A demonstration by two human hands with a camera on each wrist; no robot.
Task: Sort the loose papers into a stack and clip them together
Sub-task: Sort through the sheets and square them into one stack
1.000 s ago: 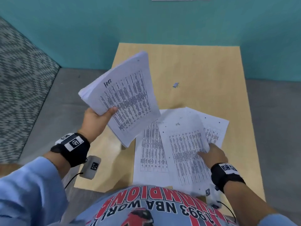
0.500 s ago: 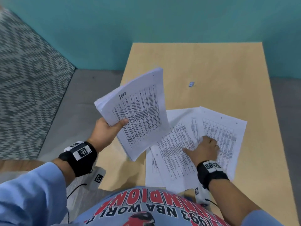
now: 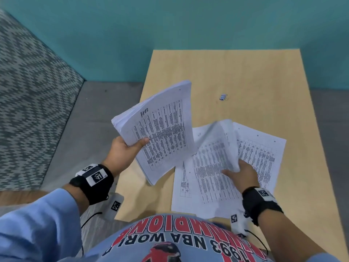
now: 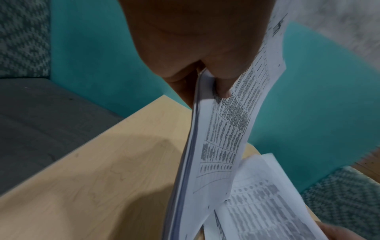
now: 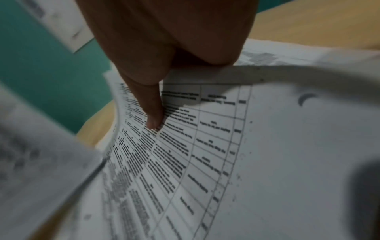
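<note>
My left hand (image 3: 130,148) grips a thick stack of printed papers (image 3: 160,127) by its lower left edge, holding it tilted above the table's left side; the left wrist view shows my thumb pressed on the stack (image 4: 218,146). My right hand (image 3: 238,172) pinches one printed sheet (image 3: 213,152) and holds it curled up off the table; the sheet (image 5: 205,146) fills the right wrist view, blurred. Two more loose sheets lie flat beneath it, one (image 3: 262,154) to the right and one (image 3: 185,188) to the left. A small binder clip (image 3: 223,97) lies farther back on the table.
The light wooden table (image 3: 245,72) stands against a teal wall (image 3: 170,35). Grey floor (image 3: 94,120) and a patterned panel (image 3: 28,91) lie to the left. My printed shirt (image 3: 170,241) touches the near table edge.
My right hand, which lay flat on the loose sheets, has now pinched the top sheet and lifted it, curling it upward. The left hand's stack has stayed roughly in place.
</note>
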